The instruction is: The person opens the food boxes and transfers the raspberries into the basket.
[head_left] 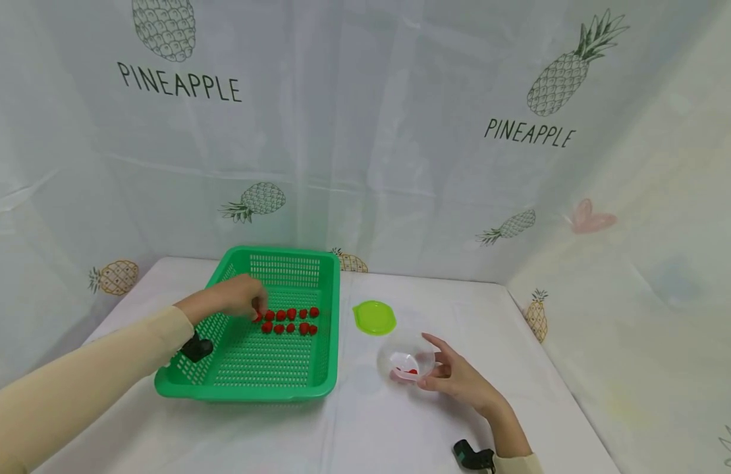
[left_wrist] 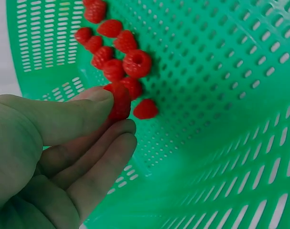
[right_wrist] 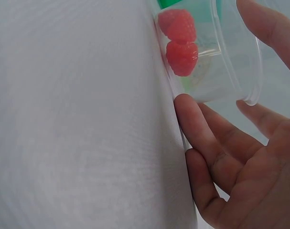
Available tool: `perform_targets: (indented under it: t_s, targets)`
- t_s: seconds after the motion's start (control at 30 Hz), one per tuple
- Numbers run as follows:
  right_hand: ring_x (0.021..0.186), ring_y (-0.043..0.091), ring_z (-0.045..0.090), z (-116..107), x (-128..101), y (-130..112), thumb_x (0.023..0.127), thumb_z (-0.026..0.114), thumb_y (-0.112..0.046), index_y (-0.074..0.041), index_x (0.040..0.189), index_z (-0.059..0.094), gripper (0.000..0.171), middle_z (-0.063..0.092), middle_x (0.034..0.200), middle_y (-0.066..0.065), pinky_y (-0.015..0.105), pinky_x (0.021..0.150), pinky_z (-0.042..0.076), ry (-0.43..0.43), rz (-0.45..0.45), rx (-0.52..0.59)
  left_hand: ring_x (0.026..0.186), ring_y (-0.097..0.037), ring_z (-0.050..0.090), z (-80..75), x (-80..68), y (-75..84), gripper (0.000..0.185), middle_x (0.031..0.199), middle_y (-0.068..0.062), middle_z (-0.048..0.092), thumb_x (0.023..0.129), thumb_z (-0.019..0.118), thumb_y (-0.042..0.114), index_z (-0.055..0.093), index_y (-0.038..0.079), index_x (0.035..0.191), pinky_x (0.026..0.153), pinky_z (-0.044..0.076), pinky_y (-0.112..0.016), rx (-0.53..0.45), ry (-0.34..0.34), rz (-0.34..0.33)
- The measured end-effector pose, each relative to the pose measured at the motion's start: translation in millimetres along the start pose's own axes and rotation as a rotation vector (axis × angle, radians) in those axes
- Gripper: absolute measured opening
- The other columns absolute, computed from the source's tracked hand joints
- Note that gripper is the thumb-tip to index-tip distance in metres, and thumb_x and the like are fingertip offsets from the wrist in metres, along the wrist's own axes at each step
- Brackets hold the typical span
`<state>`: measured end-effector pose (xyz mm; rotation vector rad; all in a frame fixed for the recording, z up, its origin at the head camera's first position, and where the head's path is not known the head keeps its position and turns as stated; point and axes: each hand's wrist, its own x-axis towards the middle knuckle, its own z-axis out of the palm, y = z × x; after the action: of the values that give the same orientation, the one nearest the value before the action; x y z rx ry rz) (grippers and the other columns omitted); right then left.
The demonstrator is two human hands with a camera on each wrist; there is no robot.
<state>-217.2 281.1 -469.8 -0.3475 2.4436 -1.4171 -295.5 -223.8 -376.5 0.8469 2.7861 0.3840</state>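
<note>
My left hand (head_left: pixel 242 297) is inside a green plastic basket (head_left: pixel 328 355), pinching a raspberry (left_wrist: pixel 120 101) between thumb and fingertips. Beside that hand, several more raspberries (head_left: pixel 280 316) lie in two rough rows on the basket floor. One shows its hollow end in the left wrist view. To the right of the basket, my right hand (head_left: pixel 460 378) holds the side of a clear plastic bowl (head_left: pixel 421 359), thumb and forefinger spread along its rim. Inside the bowl, a few raspberries (right_wrist: pixel 182 58) sit at the bottom. The lower fingers rest by the white tablecloth.
A lime-green lid (head_left: pixel 374 318) lies flat on the white-covered table (head_left: pixel 389 428), just behind the bowl. A pale curtain printed with pineapples (head_left: pixel 371 131) hangs along the back and right side. The basket's raised rim (head_left: pixel 247 393) surrounds the left hand's work.
</note>
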Motion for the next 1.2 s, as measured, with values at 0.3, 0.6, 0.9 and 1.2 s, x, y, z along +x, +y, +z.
perform_targets:
  t_s: [0.3,0.6,0.9,1.2]
  targets:
    - [0.11,0.025,0.066,1,-2,-2,0.088,0.089,-0.025,-0.022,0.168,0.03,0.1,0.048,0.152,0.03,0.034,0.091,0.053,0.003,-0.005,0.005,0.087,-0.019,0.067,9.9,1.0,-0.9,0.019,0.092,-0.002,0.073,0.083,0.078,-0.011,0.078,0.006,0.09,0.074,0.06,-0.036,-0.012,-0.042,-0.076]
    - [0.105,0.025,0.066,1,0,-2,0.087,0.089,-0.025,-0.02,0.168,0.029,0.101,0.052,0.148,0.028,0.03,0.085,0.054,0.0,-0.008,0.006,0.082,-0.019,0.062,13.6,0.7,0.3,0.02,0.09,-0.005,0.071,0.083,0.076,-0.014,0.075,0.005,0.09,0.07,0.056,-0.034,-0.023,-0.056,-0.118]
    - [0.102,0.025,0.067,0,0,-3,0.087,0.089,-0.023,-0.019,0.168,0.028,0.102,0.051,0.147,0.029,0.029,0.084,0.053,-0.006,-0.019,0.011,0.081,-0.019,0.061,18.1,3.7,-1.3,0.02,0.087,-0.005,0.071,0.081,0.076,-0.014,0.075,0.005,0.087,0.069,0.055,-0.032,-0.002,-0.035,-0.111]
    - [0.102,0.025,0.067,-1,-2,-3,0.087,0.089,-0.022,-0.019,0.168,0.028,0.102,0.048,0.15,0.031,0.028,0.084,0.053,-0.007,-0.015,0.018,0.084,-0.02,0.063,19.1,4.7,6.4,0.021,0.088,-0.005,0.071,0.08,0.076,-0.015,0.076,0.004,0.089,0.071,0.058,-0.034,0.015,-0.019,-0.101]
